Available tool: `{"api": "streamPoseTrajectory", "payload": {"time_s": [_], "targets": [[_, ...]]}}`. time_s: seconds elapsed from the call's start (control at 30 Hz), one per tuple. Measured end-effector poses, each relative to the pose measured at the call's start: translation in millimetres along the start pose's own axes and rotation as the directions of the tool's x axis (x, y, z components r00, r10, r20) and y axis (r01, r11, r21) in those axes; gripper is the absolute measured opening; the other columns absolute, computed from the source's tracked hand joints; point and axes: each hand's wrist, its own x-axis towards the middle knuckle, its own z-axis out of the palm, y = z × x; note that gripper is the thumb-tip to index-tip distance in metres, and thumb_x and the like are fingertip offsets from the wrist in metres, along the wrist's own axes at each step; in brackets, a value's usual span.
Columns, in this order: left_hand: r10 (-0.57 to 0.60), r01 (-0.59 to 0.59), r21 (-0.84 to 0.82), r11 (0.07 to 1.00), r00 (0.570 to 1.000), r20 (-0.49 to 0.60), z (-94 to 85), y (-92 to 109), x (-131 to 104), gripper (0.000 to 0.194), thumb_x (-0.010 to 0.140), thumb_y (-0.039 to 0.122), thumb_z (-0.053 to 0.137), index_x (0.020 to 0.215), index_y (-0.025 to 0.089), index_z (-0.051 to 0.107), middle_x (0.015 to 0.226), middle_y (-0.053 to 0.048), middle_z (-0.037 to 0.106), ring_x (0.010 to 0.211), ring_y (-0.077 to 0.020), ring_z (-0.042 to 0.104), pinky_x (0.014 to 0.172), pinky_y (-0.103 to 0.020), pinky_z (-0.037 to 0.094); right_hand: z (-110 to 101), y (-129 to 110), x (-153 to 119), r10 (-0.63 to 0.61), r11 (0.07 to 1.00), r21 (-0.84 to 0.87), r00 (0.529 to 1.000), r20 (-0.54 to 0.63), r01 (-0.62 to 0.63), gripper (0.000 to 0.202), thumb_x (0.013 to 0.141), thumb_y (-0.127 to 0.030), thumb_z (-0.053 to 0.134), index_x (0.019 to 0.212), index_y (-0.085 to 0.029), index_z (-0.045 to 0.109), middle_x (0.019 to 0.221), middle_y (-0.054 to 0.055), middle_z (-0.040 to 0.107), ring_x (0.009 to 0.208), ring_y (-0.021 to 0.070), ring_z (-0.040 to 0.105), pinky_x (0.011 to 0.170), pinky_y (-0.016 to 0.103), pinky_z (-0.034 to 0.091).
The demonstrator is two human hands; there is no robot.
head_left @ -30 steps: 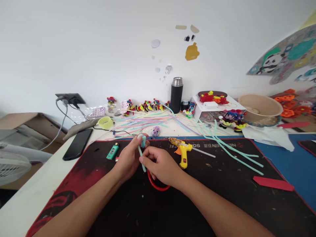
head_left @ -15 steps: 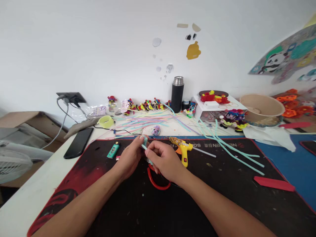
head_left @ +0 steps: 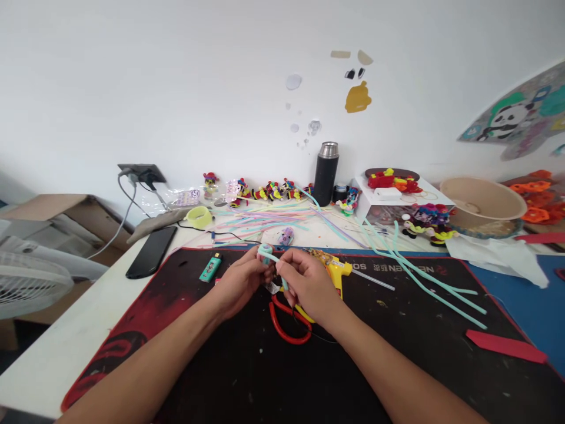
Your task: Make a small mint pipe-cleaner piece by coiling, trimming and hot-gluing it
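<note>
Strip (head_left: 272,258) bridging left hand (head_left: 245,275) and right hand (head_left: 306,287)

Head view: the strip lies directly between the hands, held up above the dark mat (head_left: 265,388) on the table (head_left: 62,341). Its coil (head_left: 264,253) sits at the left hand's fingertips, so the left hand is nearer to that end. From there a short, nearly straight length runs to the right and slightly down towards the person, into the right hand. Its long axis here goes across the body rather than away from it. What looks like the loose tail drops below the right fingers, roughly at a right angle to that span.

Both hands are gripping: the left one seems to pinch the coil between thumb and curled fingers, and the right one pinches the strand between thumb and forefinger. The hands are near each other but apart, with only the strip joining them.

The strip is pale mint green and looks soft and fuzzy. Its coiled end is compact, with turns stacked around a short upright form; whether anything is inside cannot be told. Similar loose strips (head_left: 459,312) lie well off to the right. Red handles (head_left: 288,338) rest on the mat just below the right hand, and a yellow glue gun (head_left: 339,271) lies partly hidden behind it.
</note>
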Motion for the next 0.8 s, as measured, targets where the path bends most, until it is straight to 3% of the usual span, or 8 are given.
{"api": "streamPoseTrajectory", "payload": {"time_s": [0.37,0.8], "targets": [[-0.016,0.013,-0.044,0.999,0.997,-0.074,0.6,1.2,2.3,0.014,0.076,0.01,0.069,0.077,0.017,0.057,0.072,0.002,0.05,0.063,-0.0116,0.044,0.059,-0.025,0.04,-0.7,7.1,0.3,0.007,1.0,-0.017,1.0,0.023,-0.006,0.019,0.09,-0.036,0.063,0.079,-0.022,0.055,0.053,-0.011,0.046,0.034,0.0065,0.043,0.037,0.019,0.033],[-0.165,0.178,-0.238,0.955,0.984,0.072,-7.8,15.5,-0.1,0.01,0.084,0.01,0.064,0.076,0.013,0.06,0.071,0.0,0.048,0.058,-0.0109,0.044,0.052,-0.022,0.041,-6.1,6.2,5.3,0.078,0.996,-0.052,0.997,0.014,-0.077,0.02,0.088,-0.038,0.065,0.078,-0.022,0.055,0.048,-0.011,0.046,0.033,0.0069,0.042,0.036,0.018,0.028]]}}
